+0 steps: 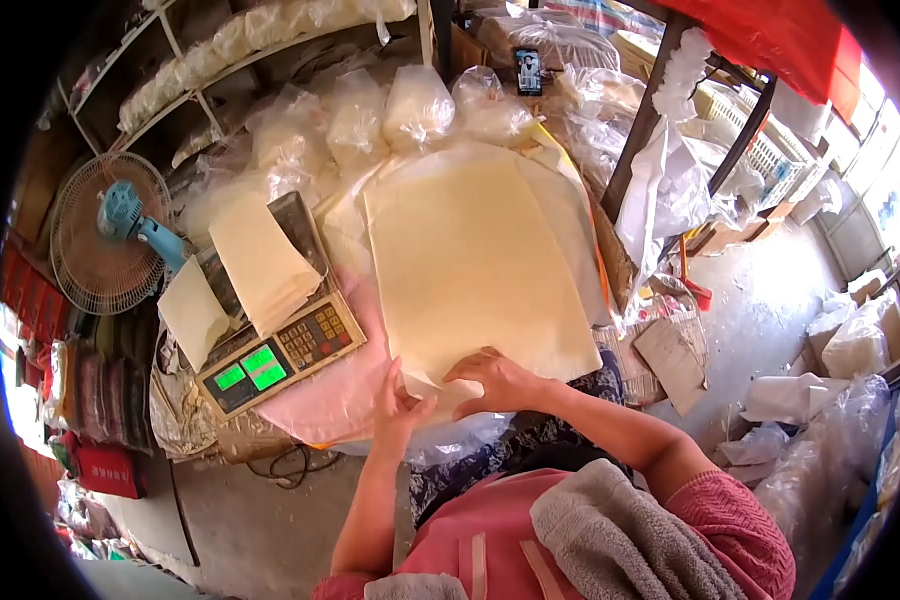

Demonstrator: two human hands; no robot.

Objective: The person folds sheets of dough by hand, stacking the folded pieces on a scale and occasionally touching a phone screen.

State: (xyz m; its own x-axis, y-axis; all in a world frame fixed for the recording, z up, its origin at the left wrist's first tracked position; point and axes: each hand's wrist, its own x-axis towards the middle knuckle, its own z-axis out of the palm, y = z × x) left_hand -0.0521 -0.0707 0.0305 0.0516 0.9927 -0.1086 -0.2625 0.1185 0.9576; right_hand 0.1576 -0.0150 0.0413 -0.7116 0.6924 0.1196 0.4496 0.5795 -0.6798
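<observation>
A stack of large cream sheets [475, 250] lies on the covered work surface in front of me. At its near edge, my left hand [398, 408] holds the left corner, with thumb and fingers either side of the edge. My right hand [498, 384] is curved over the same edge a little to the right, its fingers on the top sheet. Between the hands the sheet's edge curls up slightly. Fine details of the fingertips are hard to make out. Left of the stack, a digital scale [280, 362] with lit green displays bears smaller cream sheets [262, 258].
A fan [110, 232] stands at the left. Filled plastic bags [417, 108] line the back of the surface, near a phone [528, 72]. Flattened cardboard [670, 362] lies on the floor to the right. Clear plastic wrapping [820, 450] is heaped at the far right.
</observation>
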